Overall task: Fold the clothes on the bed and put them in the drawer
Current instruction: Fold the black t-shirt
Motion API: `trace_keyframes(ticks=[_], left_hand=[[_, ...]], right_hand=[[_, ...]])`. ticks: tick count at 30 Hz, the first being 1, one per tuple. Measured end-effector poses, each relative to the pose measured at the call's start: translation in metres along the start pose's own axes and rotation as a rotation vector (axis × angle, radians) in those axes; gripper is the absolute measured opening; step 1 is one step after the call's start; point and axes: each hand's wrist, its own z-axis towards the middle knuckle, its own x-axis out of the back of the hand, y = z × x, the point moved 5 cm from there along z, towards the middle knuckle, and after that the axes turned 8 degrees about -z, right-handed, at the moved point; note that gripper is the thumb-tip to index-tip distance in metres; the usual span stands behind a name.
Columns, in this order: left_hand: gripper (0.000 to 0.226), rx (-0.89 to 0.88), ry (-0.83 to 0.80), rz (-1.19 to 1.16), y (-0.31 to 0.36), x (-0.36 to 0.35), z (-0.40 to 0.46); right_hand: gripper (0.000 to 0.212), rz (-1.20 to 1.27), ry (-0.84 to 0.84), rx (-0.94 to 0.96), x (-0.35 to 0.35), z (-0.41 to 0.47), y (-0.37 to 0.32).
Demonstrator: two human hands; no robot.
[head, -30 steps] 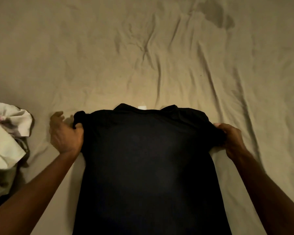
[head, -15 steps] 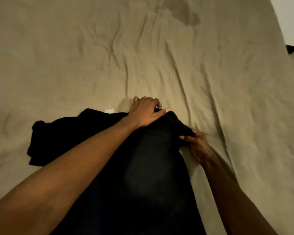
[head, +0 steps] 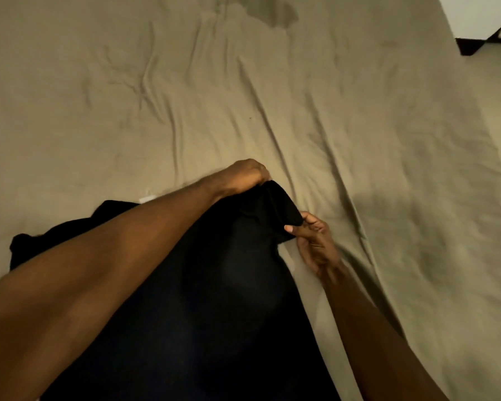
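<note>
- The black shirt lies on the bed sheet, spread from the lower middle of the view up toward the centre, its fabric so dark that seams and folds are hard to make out.
- At the far left, a bunched part of the shirt sits crumpled on the sheet, and a small white tag shows at the garment's upper edge, just beside the left forearm.
- The left forearm crosses over the shirt from the lower left corner toward the centre.
- The left hand has its fingers curled down round the top edge of the shirt, gripping the cloth there; the fingertips themselves are hidden behind the knuckles and the fabric.
- Just right of that, a folded corner of the shirt stands up slightly off the sheet between the two hands.
- The right hand pinches that corner between thumb and fingers, palm turned toward the camera, with the thumb lying on the dark cloth.
- The sheet is tan and heavily creased, with a darker stain near the top edge.
- In the top right corner, past the edge of the bed, a pale wall and a dark object show; what that object is cannot be told.
</note>
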Motion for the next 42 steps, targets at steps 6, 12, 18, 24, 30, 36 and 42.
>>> trace_keyframes(ticks=[6,12,18,24,30,36,42], left_hand=[[0.019,-0.092,-0.074,0.285,0.023,-0.019,0.023],[0.011,-0.082,0.076,-0.248,0.027,-0.018,0.041],[0.007,-0.222,0.048,-0.135,0.025,-0.031,0.041],[0.027,-0.386,0.138,0.521,0.033,-0.048,0.035],[0.073,-0.318,0.233,0.804,0.034,-0.045,0.024],[0.033,-0.376,0.147,0.686,0.026,-0.033,0.033],[0.030,-0.438,0.195,0.817,0.015,-0.056,0.034]], right_hand=[[0.035,0.065,-0.045,-0.010,-0.005,-0.003,-0.002],[0.019,0.060,0.094,-0.030,0.005,0.002,0.006],[0.029,0.064,0.200,0.039,0.011,0.007,0.016],[0.018,-0.031,0.226,0.068,0.010,0.003,0.012],[0.019,-1.027,0.376,0.324,0.023,-0.012,-0.024],[0.026,-1.174,0.369,0.330,0.035,-0.014,-0.021],[0.028,-1.311,0.412,0.427,0.033,-0.010,-0.014]])
